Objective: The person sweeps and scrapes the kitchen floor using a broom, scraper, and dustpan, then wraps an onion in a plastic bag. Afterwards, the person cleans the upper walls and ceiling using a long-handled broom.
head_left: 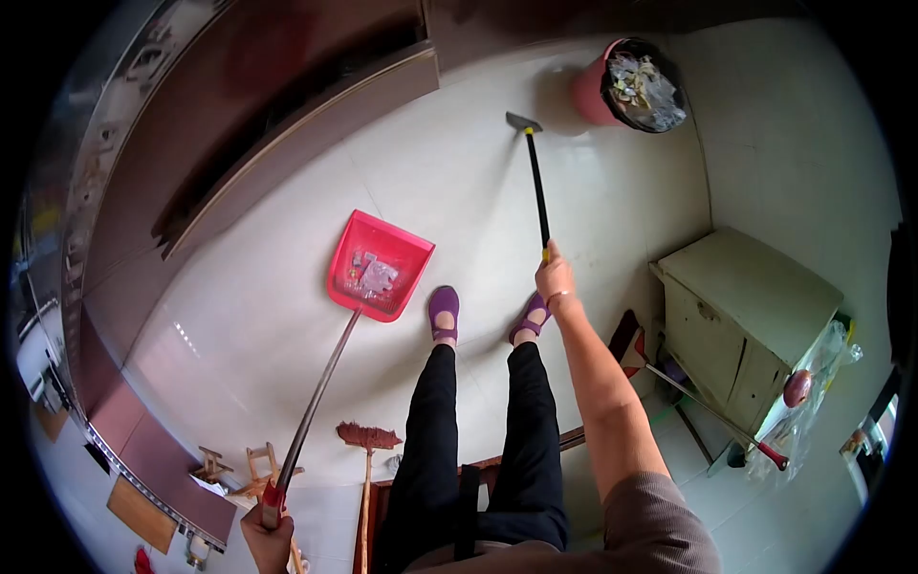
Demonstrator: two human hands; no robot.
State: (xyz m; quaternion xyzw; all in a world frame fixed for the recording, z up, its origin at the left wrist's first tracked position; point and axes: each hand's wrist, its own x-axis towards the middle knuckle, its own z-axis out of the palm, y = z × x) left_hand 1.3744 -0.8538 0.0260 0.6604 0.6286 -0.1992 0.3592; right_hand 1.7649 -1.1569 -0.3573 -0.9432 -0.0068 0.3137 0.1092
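My left hand (267, 538) is wrapped round the red grip of a long-handled dustpan. The red pan (397, 256) is at centre left, holding crumpled clear plastic and small scraps (374, 275). My right hand (555, 276) is closed on a black pole (538, 191) with yellow parts. At the pole's far end, a flat grey scraper head (523, 122) is left of a pink bin (591, 97). The bin has a black liner and holds plastic and scraps.
A pale green cabinet (712, 330) is at right, with a long red-handled tool (712, 411) leaning by it. An open drawer (316, 139) juts out at upper left. A reddish broom (368, 436) and small wooden stools (260, 466) are at lower left.
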